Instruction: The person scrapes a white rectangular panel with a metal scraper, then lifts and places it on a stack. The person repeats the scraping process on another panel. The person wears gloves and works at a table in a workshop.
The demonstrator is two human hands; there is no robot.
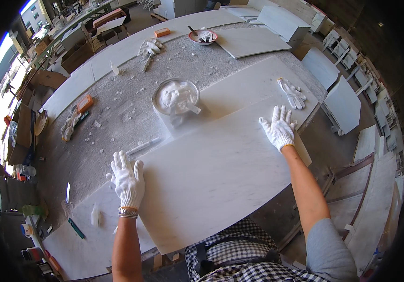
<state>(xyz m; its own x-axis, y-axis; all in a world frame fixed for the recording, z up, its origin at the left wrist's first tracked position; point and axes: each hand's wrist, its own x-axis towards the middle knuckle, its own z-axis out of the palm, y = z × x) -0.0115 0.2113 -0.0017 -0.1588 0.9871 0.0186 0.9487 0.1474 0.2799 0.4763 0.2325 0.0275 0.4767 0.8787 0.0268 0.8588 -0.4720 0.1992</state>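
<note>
A large white stone slab, faintly veined, lies across the near side of the table in front of me. My left hand, in a white knit glove, is at the slab's left edge with its fingers stretched out. Flat on the slab's right part rests my right hand, gloved too, fingers spread. Neither hand holds anything. Beyond the slab stands a round tub of white paste, with a flat blade leaning out of it. A loose white glove lies just past my right hand.
Dust and chips cover the grey tabletop. On it are a red-rimmed bowl, orange blocks, other gloves and a green-handled tool. More slabs lie at the far edge; boards stand to the right.
</note>
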